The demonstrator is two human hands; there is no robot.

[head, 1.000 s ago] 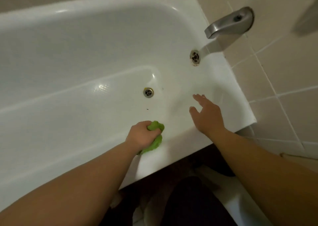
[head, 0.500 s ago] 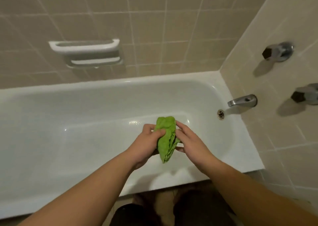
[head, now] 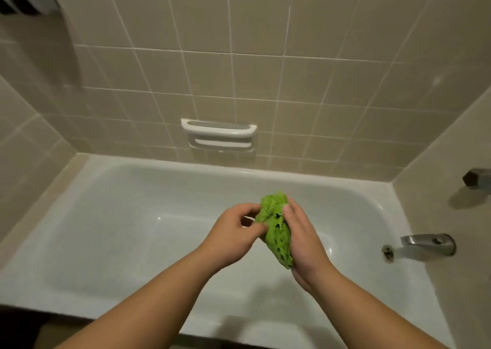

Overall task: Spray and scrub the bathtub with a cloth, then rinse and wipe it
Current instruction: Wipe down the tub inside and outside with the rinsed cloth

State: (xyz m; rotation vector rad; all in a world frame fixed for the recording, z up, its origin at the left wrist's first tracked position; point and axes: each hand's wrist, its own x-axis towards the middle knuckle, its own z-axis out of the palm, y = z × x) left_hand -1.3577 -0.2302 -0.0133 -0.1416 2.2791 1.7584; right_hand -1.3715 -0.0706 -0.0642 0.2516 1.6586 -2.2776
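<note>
Head view looks down over a white tub [head: 111, 242] set in a tiled alcove, with both bare forearms reaching in from the bottom edge. The two hands meet above the middle of the tub, and between them sits a bunched green cloth [head: 276, 229], held up in the air, clear of the tub floor. The right hand [head: 303, 240] cradles the cloth from its right side, its fingers [head: 291, 210] lying along the upper part of the bundle and its palm under the lower end, so this hand is wrapped around the cloth. The left hand [head: 228, 234] comes in from the other side with thumb and fingertips curled, pinching at the left edge of the cloth near its top. The cloth is crumpled into a long lump, its lower tip hanging just past the heel of the right hand. Behind the hands, the tub floor shows a few bright glints of light. At the right end of the tub a metal spout [head: 427, 242] sticks out from the tiled wall, and just to its left a round overflow fitting [head: 388, 253] sits on the tub's end wall. Higher on that same wall, at the frame's right edge, part of a tap handle [head: 478, 177] shows. On the back wall, above the tub rim, a white soap dish [head: 219, 133] is fixed to beige tiles [head: 265, 43].
</note>
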